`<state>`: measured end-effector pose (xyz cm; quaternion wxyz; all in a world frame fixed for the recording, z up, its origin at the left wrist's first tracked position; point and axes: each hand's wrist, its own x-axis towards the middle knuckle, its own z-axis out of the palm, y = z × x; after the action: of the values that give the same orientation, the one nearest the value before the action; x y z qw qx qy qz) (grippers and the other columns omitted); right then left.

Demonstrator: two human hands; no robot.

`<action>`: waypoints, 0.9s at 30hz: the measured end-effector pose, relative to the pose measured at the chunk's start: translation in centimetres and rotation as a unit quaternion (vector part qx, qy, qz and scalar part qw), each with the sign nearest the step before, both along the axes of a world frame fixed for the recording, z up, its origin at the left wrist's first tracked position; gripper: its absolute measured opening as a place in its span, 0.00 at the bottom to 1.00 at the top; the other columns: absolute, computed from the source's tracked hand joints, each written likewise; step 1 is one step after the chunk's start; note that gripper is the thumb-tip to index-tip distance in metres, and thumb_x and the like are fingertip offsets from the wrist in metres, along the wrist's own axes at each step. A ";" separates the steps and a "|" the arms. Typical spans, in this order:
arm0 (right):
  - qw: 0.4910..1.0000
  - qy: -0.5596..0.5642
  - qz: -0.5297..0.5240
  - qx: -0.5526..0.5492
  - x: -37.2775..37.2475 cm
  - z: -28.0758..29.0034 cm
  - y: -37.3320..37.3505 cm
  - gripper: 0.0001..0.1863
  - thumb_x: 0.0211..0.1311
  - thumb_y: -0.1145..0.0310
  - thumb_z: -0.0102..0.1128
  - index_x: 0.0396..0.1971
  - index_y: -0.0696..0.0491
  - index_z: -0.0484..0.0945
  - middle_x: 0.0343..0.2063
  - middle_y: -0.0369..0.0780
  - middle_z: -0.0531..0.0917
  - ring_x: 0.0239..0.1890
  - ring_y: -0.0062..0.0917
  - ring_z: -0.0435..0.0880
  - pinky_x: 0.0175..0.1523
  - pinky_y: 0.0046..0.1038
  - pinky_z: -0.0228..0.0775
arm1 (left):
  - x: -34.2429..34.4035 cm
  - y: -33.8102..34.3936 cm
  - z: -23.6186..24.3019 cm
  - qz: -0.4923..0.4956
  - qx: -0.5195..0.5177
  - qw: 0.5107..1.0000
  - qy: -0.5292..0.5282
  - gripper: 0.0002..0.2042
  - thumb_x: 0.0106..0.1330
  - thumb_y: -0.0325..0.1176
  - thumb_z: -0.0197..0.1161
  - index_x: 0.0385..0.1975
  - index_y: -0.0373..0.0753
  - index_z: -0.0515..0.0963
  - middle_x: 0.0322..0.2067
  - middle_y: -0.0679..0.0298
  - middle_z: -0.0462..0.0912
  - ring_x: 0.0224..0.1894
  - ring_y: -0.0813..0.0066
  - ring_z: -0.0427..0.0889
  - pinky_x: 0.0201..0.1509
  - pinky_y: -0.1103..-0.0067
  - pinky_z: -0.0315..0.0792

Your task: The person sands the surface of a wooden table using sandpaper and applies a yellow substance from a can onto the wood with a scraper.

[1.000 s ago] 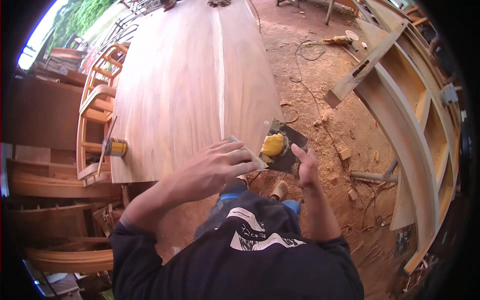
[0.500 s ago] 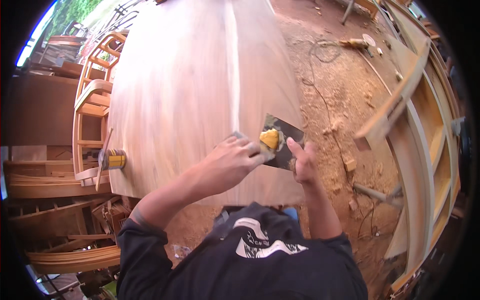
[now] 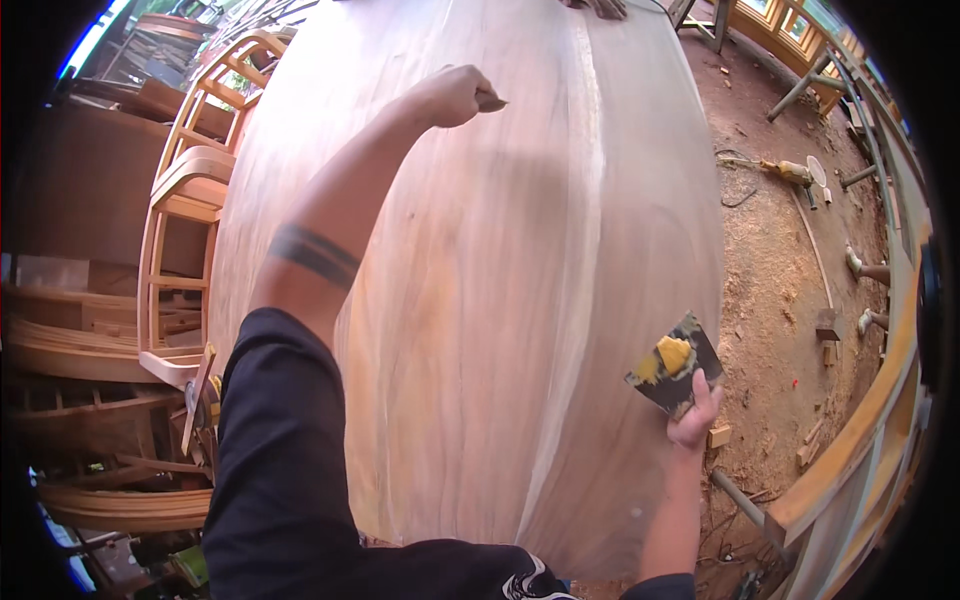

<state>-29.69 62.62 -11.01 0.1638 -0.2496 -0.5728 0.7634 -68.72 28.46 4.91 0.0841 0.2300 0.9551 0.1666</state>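
Observation:
A large pale wooden slab (image 3: 520, 260) fills the middle of the head view, with a lighter filled seam running down it. My left hand (image 3: 452, 95) is stretched far out over the slab, fingers closed on a small flat scraper blade (image 3: 491, 102) whose tip touches the wood. My right hand (image 3: 695, 415) is at the slab's right edge and holds a dark square board (image 3: 672, 363) carrying a blob of yellow filler paste.
Wooden chair frames (image 3: 185, 210) stand along the slab's left side. Sawdust-covered ground (image 3: 790, 290) lies to the right, with a power tool (image 3: 785, 172), wood offcuts and curved wooden frames (image 3: 860, 440). Another person's hand (image 3: 600, 8) rests at the slab's far end.
My left hand left the paste board and reached far forward across the slab with the scraper. My right hand, with the board, stayed at the right edge. My head moved closer over the slab.

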 end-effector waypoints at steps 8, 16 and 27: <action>0.998 -0.002 -0.003 -0.066 -0.5 1.7 -0.3 0.17 0.63 0.66 0.54 0.49 0.59 0.68 0.45 0.43 0.77 0.45 0.29 0.78 0.50 0.31 0.73 | 2.0 3.1 -9.0 0.032 -0.091 0.984 0.147 0.18 0.56 0.22 0.52 0.47 0.43 0.77 0.42 0.53 0.78 0.46 0.56 0.76 0.52 0.67 0.70; 0.997 -0.016 0.025 -0.071 0.1 2.1 -0.3 0.18 0.62 0.69 0.53 0.50 0.60 0.65 0.45 0.44 0.76 0.45 0.30 0.78 0.49 0.31 0.73 | -3.2 1.1 -0.8 0.013 -0.030 0.999 -0.005 0.16 0.55 0.22 0.52 0.40 0.41 0.83 0.36 0.55 0.84 0.41 0.58 0.81 0.45 0.68 0.74; 0.997 -0.004 0.017 -0.076 -0.3 3.3 -0.6 0.19 0.63 0.71 0.50 0.51 0.60 0.64 0.46 0.45 0.75 0.47 0.29 0.77 0.52 0.31 0.70 | -1.2 3.2 -1.3 -0.130 -0.118 0.974 -0.145 0.23 0.46 0.16 0.46 0.39 0.41 0.83 0.40 0.53 0.83 0.43 0.58 0.79 0.47 0.73 0.72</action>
<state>-29.97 62.00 -7.73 0.1288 -0.2549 -0.5181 0.8062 -69.96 31.70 3.58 0.2696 0.3139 0.9076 0.0716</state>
